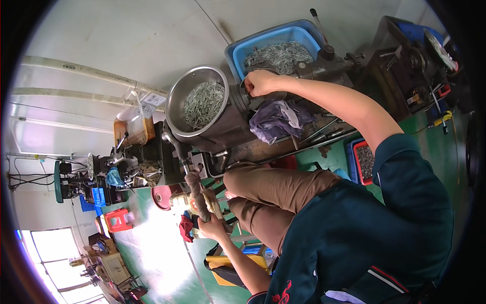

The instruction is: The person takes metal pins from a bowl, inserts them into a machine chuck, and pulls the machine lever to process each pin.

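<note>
My left hand (211, 228) is closed round the low end of a long lever (198, 195), whose grip is wrapped in brown material. The lever runs up to a dark bench machine (225, 144). Over at the spindle side of that machine, my right hand (260, 82) has its fingers pinched together close to the metal; whatever lies between the fingertips is hidden. Left of this hand, a round steel bowl (173, 101) holds many small metal pins (203, 104). Behind it stands a blue plastic basket (241, 50) with more small metal pieces (281, 55).
A crumpled purple cloth (273, 121) lies on the machine bed below my right hand. A red tray (363, 147) of small parts sits at right. Further machines (412, 66) stand right and left. A red stool (118, 220) and a yellow seat (228, 276) are on the green floor.
</note>
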`<state>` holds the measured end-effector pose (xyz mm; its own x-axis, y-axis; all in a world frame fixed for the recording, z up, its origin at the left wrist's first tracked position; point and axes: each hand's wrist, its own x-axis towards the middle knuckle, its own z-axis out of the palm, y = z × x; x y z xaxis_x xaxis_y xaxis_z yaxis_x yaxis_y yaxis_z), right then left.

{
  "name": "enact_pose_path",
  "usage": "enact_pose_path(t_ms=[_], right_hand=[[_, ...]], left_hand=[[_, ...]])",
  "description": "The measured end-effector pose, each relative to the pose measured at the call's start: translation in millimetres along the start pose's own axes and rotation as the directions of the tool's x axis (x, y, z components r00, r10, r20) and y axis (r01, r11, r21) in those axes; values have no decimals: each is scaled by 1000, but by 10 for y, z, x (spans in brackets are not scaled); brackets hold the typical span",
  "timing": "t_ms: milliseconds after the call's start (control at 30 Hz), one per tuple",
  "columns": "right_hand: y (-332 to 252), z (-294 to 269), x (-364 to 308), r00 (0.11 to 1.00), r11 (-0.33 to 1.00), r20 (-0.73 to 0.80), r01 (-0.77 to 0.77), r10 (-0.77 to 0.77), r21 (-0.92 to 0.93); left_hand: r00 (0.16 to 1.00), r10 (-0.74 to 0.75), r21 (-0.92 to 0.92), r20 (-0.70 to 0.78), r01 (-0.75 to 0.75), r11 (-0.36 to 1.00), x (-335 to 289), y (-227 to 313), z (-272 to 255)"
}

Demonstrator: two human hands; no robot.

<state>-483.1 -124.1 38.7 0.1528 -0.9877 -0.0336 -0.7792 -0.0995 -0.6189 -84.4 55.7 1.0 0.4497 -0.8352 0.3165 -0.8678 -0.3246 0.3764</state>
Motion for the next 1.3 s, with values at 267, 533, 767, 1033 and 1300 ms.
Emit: enact_pose_path(t_ms=[267, 533, 767, 1033, 1300], right_hand=[[-21, -7, 11, 999, 1000, 28, 21, -21, 3], [65, -2, 11, 999, 999, 19, 34, -33, -30], [5, -32, -5, 999, 999, 37, 8, -7, -46], [12, -71, -4, 997, 997, 73, -4, 9, -71], [26, -38, -24, 998, 998, 61, -18, 22, -61]], left_hand=[[1000, 2, 4, -19, -2, 1000, -17, 8, -16], [999, -27, -5, 26, 27, 1000, 9, 35, 23], [1000, 6, -26, -25, -7, 1000, -9, 32, -7], [999, 20, -63, -36, -22, 998, -9, 63, -23], [999, 9, -49, -31, -11, 999, -18, 55, -23]])
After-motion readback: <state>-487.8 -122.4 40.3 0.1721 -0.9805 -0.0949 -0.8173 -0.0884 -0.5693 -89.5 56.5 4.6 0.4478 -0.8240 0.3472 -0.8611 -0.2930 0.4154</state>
